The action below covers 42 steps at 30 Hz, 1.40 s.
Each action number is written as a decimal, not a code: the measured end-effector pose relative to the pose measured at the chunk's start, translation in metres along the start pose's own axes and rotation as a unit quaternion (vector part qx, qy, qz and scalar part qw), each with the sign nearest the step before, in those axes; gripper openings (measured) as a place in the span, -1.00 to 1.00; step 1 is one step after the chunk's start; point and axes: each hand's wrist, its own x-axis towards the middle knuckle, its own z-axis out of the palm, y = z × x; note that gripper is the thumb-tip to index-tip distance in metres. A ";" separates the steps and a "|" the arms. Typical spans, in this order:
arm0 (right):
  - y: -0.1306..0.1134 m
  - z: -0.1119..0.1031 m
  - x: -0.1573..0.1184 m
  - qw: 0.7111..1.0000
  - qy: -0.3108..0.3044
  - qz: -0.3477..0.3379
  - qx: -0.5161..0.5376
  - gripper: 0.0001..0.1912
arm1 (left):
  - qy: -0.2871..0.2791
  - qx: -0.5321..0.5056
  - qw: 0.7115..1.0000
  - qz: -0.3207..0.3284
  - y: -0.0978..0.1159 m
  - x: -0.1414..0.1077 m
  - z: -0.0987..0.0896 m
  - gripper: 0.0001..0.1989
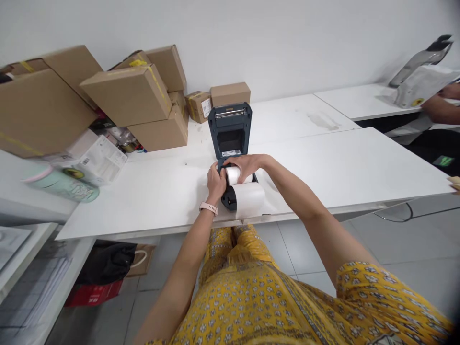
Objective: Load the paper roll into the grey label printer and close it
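A dark label printer [230, 197] stands near the table's front edge with its lid [230, 129] raised. Inside it sits a white paper roll [233, 175], and a sheet of its paper [249, 199] drapes over the front. My right hand [247, 165] reaches over the roll from the right, its thumb and fingers curved around it. At the printer's left side is my left hand [216, 183], fingers bent against the housing by the roll's end; a pink band circles that wrist. Some fingertips of both hands are hidden.
Cardboard boxes [125, 96] are stacked at the back left, with a white carton [100, 160] and a mint-green tumbler [63, 184] before them. Along the wall runs a second white table [287, 115]. At far right, another person's arm [440, 108] is near a white package [420, 84].
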 end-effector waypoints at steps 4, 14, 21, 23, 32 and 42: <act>-0.001 -0.028 -0.055 0.989 0.105 -0.065 0.077 0.03 | 0.001 0.018 1.000 0.009 0.000 0.000 0.001 -0.51; 0.092 -0.010 -0.167 0.787 0.510 0.127 0.325 -0.13 | 0.025 0.031 0.999 0.002 0.001 0.000 0.005 -0.52; 0.129 0.017 -0.092 0.832 0.440 0.220 0.256 -0.31 | 0.015 0.048 0.999 0.006 0.003 -0.001 0.002 -0.51; 0.130 0.020 -0.073 0.859 0.393 0.236 0.227 -0.34 | 0.014 0.053 0.998 0.001 0.004 -0.001 0.002 -0.51; 0.133 0.035 -0.057 0.884 0.324 0.244 0.231 -0.26 | 0.012 0.059 0.998 0.001 0.007 -0.002 0.001 -0.51; 0.131 0.074 -0.141 0.844 0.257 0.195 0.429 -0.40 | 0.008 0.062 0.998 -0.001 0.008 -0.001 0.000 -0.54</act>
